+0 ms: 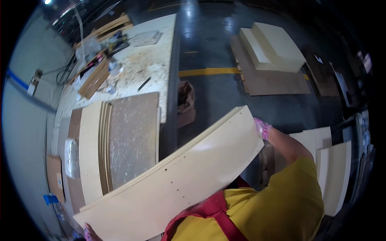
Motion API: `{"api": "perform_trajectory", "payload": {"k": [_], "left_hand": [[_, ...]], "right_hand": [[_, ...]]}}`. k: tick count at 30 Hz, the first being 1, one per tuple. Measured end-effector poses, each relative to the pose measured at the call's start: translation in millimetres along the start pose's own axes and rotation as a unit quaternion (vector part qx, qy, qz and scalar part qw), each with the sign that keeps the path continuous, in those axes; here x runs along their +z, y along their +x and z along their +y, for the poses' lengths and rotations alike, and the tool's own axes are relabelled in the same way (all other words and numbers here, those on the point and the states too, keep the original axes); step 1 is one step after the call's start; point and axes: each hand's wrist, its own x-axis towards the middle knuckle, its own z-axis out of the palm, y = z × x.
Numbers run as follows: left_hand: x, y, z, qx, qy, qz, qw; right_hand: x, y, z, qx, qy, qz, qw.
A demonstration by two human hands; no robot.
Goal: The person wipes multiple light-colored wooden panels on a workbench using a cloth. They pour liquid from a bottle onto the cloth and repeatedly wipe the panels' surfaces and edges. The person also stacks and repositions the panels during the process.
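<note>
A few long cream-coloured panels (173, 182), stacked flat against each other and dotted with small drilled holes, lie slantwise in front of my body. My right hand (263, 128), in a pink patterned glove, is closed around their far right end. At the lower left, my left hand (89, 233) grips the near end in a similar glove; most of it is cut off or hidden. Left of the held panels, similar cream panels (91, 152) lie stacked beside a scuffed brown board (134, 138) on the workbench.
The white workbench (155, 60) carries a wooden box (94, 78), a plastic bottle (114, 67) and a dark strip (144, 83). An open brown bag (186, 102) stands on the floor. More cream panels are piled on a pallet (277, 82) and in a stack (335, 172) to my right.
</note>
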Motion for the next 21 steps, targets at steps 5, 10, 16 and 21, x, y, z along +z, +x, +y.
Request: {"api": "perform_trajectory", "payload": {"k": [5, 10, 16, 21], "left_hand": [[111.8, 156.6, 77.9, 0.259, 0.151, -0.305, 0.904], [416.1, 130.1, 179.1, 0.262, 0.134, -0.359, 0.886], [649.0, 97.9, 244.6, 0.201, 0.183, -0.447, 0.852], [815.7, 78.4, 301.1, 0.317, 0.402, -0.453, 0.731]], "right_hand": [[-114.9, -59.5, 1.7, -0.034, 0.091, 0.099, 0.99], [-202.3, -127.5, -12.6, -0.086, 0.16, 0.201, 0.963], [-253.0, -182.0, -35.5, -0.166, 0.201, 0.266, 0.928], [-245.1, -185.5, -36.5, -0.226, 0.241, 0.302, 0.894]]}}
